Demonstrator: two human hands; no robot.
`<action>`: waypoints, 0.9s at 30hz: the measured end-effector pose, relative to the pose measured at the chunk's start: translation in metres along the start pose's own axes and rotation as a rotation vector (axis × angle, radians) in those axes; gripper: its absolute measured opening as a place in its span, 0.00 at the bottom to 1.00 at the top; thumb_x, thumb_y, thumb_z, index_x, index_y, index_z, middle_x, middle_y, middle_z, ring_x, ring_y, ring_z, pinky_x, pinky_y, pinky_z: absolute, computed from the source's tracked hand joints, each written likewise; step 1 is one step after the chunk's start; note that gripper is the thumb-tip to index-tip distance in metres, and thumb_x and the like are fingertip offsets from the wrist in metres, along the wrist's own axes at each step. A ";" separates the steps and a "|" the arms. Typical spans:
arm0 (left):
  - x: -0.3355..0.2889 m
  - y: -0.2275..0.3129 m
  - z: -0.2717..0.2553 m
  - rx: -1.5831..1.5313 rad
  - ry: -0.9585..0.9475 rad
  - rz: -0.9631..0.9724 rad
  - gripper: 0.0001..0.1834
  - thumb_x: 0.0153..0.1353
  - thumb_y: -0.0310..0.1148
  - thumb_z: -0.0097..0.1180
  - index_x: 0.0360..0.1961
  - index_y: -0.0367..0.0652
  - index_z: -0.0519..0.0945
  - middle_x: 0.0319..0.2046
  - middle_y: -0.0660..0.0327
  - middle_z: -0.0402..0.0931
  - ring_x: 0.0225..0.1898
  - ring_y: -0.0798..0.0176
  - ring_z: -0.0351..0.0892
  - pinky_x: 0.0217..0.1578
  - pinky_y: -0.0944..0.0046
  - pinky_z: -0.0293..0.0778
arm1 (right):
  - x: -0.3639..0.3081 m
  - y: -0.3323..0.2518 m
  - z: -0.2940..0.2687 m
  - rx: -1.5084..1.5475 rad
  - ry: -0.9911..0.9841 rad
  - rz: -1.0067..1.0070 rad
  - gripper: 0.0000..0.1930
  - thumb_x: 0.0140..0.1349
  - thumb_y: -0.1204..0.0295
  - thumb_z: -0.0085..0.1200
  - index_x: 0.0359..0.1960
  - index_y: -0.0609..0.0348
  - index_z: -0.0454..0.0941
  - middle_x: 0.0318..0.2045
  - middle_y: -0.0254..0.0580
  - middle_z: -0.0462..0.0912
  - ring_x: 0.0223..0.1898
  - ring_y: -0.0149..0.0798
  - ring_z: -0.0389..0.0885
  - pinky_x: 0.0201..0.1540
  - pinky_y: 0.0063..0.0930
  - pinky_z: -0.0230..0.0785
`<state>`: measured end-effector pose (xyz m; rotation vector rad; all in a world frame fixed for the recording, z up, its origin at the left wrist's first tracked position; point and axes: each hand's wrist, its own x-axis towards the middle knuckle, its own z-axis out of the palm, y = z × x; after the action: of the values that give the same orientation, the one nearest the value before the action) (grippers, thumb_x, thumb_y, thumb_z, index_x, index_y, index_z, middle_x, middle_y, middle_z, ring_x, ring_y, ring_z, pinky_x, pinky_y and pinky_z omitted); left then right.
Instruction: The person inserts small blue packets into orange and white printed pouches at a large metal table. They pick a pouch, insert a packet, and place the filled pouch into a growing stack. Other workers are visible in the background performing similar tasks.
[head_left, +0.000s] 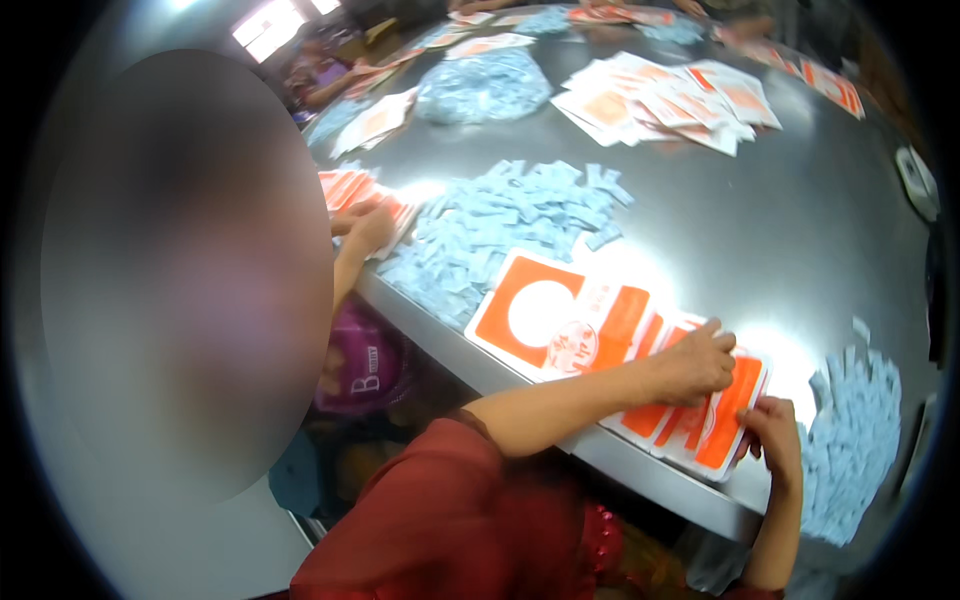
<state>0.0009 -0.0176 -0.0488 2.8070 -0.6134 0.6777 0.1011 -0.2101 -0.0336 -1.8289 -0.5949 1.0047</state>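
Observation:
A fanned row of flat orange-and-white printed packets (535,310) lies along the near edge of the metal table, each overlapping its neighbour. My left hand (690,365) reaches across and rests over the right part of the row, its fingers curled together; what they pinch is too small to tell. My right hand (772,435) grips the outer edge of the rightmost packet (735,415) between thumb and fingers. Just beyond that hand lies a heap of small pale blue strips (850,440). A wider pile of blue strips (510,220) sits behind the row's left end.
The metal table (800,200) holds a loose stack of packets (665,100) and a clear bag of blue strips (485,85) farther back. At left, a co-worker's hand (370,228) handles other packets. More people work along the far side. A white device (917,183) sits at the right edge.

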 end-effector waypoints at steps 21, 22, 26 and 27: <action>-0.003 0.013 -0.001 -0.008 0.184 -0.061 0.08 0.48 0.28 0.54 0.31 0.47 0.74 0.22 0.62 0.72 0.34 0.58 0.71 0.42 0.56 0.64 | -0.010 -0.011 0.045 0.300 0.124 -0.174 0.06 0.54 0.77 0.55 0.23 0.69 0.78 0.21 0.34 0.80 0.20 0.22 0.74 0.22 0.17 0.64; -0.005 0.012 -0.001 -0.020 0.180 -0.072 0.07 0.46 0.28 0.54 0.29 0.46 0.74 0.22 0.62 0.71 0.34 0.58 0.71 0.42 0.56 0.65 | -0.009 -0.011 0.045 0.334 0.122 -0.173 0.06 0.54 0.77 0.55 0.23 0.69 0.78 0.21 0.34 0.80 0.20 0.22 0.74 0.22 0.17 0.64; -0.007 0.003 0.003 0.000 0.250 -0.067 0.05 0.42 0.28 0.54 0.23 0.45 0.71 0.21 0.61 0.70 0.32 0.57 0.70 0.39 0.58 0.67 | -0.001 0.001 0.041 0.439 0.087 -0.183 0.08 0.56 0.74 0.55 0.24 0.68 0.78 0.21 0.33 0.79 0.21 0.22 0.73 0.23 0.16 0.63; -0.008 0.002 0.004 0.017 0.275 -0.050 0.05 0.42 0.28 0.54 0.22 0.45 0.71 0.21 0.61 0.70 0.32 0.57 0.71 0.39 0.57 0.68 | 0.001 0.004 0.039 0.462 0.073 -0.183 0.08 0.57 0.74 0.55 0.24 0.67 0.78 0.21 0.33 0.79 0.21 0.23 0.72 0.23 0.16 0.63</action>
<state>-0.0047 -0.0171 -0.0555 2.6653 -0.4861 1.0384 0.0690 -0.1918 -0.0469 -1.3710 -0.4322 0.8634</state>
